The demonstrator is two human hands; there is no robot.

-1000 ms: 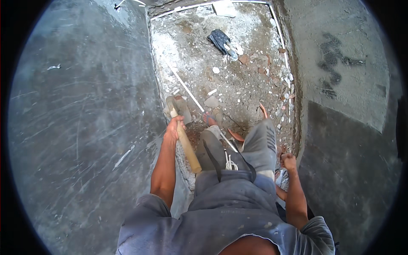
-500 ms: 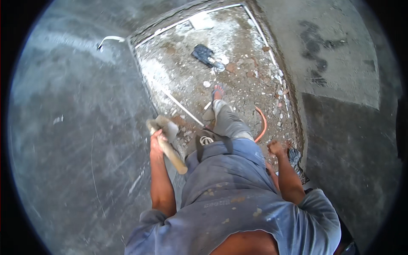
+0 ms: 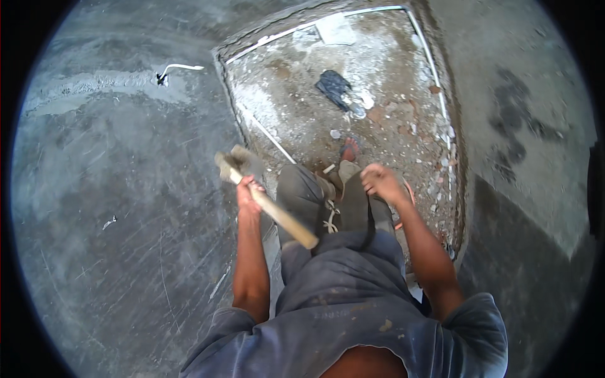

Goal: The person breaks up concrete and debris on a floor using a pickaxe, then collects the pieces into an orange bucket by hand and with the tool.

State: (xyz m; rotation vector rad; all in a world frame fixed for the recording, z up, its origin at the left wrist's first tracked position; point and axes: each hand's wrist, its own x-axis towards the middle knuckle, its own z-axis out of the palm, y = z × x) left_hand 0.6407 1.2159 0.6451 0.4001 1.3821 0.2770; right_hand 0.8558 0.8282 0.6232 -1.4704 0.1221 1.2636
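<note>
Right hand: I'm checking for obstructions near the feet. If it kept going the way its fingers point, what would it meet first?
The right hand points forward over the knee. Next in line looks like the sandalled foot, then rubble floor. Depth is unclear.

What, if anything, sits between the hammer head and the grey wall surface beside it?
Nothing visible does. The left hand grips the wooden-handled hammer, whose head is up against the bare grey wall. The right hand hangs empty over the rubble floor, apart from the hammer.
</note>
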